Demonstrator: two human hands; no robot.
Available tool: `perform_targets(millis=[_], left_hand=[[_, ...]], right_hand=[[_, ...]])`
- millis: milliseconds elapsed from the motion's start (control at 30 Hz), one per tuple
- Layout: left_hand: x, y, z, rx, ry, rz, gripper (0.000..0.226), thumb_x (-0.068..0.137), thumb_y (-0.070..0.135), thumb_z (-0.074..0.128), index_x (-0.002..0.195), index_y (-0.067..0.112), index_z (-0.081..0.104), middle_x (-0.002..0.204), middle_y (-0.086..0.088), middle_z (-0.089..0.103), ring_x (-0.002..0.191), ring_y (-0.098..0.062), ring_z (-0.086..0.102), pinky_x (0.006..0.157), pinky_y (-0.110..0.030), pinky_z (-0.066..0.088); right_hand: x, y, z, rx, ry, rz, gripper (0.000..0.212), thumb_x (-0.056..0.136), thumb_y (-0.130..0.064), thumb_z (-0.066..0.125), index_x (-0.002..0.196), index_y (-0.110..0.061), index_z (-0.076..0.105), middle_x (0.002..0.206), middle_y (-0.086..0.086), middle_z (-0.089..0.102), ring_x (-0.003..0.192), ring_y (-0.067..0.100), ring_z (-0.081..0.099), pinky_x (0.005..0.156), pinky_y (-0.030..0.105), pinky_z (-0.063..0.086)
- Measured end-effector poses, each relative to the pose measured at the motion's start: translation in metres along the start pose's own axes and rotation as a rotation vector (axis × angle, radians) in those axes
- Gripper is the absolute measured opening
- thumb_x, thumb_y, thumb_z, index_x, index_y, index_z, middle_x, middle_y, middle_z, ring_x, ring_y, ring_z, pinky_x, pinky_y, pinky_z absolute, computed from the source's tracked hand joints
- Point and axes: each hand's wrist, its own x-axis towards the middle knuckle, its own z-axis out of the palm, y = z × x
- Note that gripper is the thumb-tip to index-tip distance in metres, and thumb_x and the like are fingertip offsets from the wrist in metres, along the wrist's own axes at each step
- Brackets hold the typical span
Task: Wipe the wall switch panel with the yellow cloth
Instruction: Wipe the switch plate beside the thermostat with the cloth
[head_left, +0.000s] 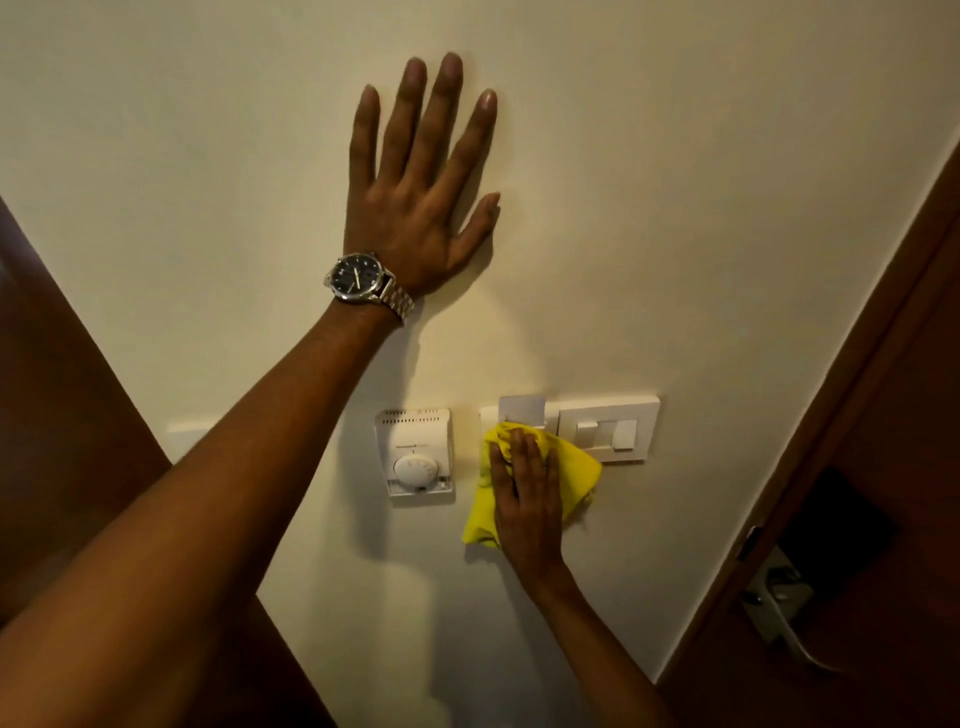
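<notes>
The white wall switch panel (608, 428) sits low on the cream wall, with rocker switches on its right half and a white card standing in a slot at its left. My right hand (527, 493) presses the crumpled yellow cloth (576, 475) flat against the panel's left part and the wall just below it, hiding that section. My left hand (415, 192) lies flat on the bare wall well above, fingers spread, holding nothing. A steel wristwatch is on that wrist.
A white thermostat (415, 452) with a round dial is mounted just left of the cloth. A brown wooden door with a metal handle (779, 608) fills the right side. Dark wood panelling (62, 415) borders the wall on the left.
</notes>
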Motion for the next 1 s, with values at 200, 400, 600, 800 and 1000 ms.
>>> perform_targets(millis=[200, 400, 600, 800, 1000], left_hand=[[-0.005, 0.001, -0.005, 0.000, -0.016, 0.003, 0.068, 0.106, 0.058, 0.034, 0.163, 0.021, 0.031, 0.167, -0.017, 0.035, 0.155, -0.038, 0.031, 0.126, -0.061, 0.026], [-0.003, 0.000, -0.002, 0.006, 0.011, 0.009, 0.068, 0.105, 0.058, 0.033, 0.162, 0.020, 0.033, 0.165, -0.017, 0.037, 0.154, -0.039, 0.033, 0.125, -0.061, 0.027], [-0.003, 0.000, 0.003, 0.013, 0.020, 0.001, 0.070, 0.104, 0.059, 0.034, 0.162, 0.021, 0.032, 0.165, -0.017, 0.037, 0.154, -0.038, 0.032, 0.125, -0.059, 0.024], [-0.004, -0.001, 0.000, -0.003, 0.007, 0.005, 0.069, 0.105, 0.058, 0.035, 0.162, 0.021, 0.032, 0.166, -0.017, 0.036, 0.154, -0.038, 0.032, 0.125, -0.061, 0.027], [-0.003, -0.001, 0.002, 0.019, 0.021, 0.016, 0.068, 0.105, 0.058, 0.035, 0.162, 0.021, 0.032, 0.164, -0.020, 0.039, 0.152, -0.041, 0.035, 0.124, -0.059, 0.025]], right_hand=[[-0.014, 0.005, -0.002, -0.068, 0.003, -0.077, 0.059, 0.104, -0.018, 0.041, 0.158, -0.014, 0.017, 0.167, 0.014, 0.005, 0.154, 0.036, 0.009, 0.123, 0.052, 0.018], [-0.025, 0.012, 0.001, -0.121, -0.056, -0.103, 0.065, 0.101, -0.023, 0.048, 0.158, -0.015, 0.018, 0.163, 0.014, 0.021, 0.154, 0.034, 0.009, 0.124, 0.050, 0.016], [0.009, -0.015, 0.006, -0.008, -0.036, -0.029, 0.050, 0.111, -0.033, 0.020, 0.157, -0.014, 0.023, 0.166, 0.013, 0.014, 0.153, 0.035, 0.015, 0.125, 0.053, 0.014], [-0.017, 0.011, 0.006, -0.129, -0.046, -0.165, 0.064, 0.104, -0.032, 0.040, 0.159, -0.014, 0.012, 0.168, 0.011, -0.001, 0.155, 0.033, 0.004, 0.125, 0.050, 0.010], [0.008, 0.007, 0.001, -0.069, 0.022, -0.146, 0.053, 0.108, -0.019, 0.034, 0.158, -0.014, 0.017, 0.168, 0.010, 0.003, 0.155, 0.031, 0.008, 0.126, 0.049, 0.010]])
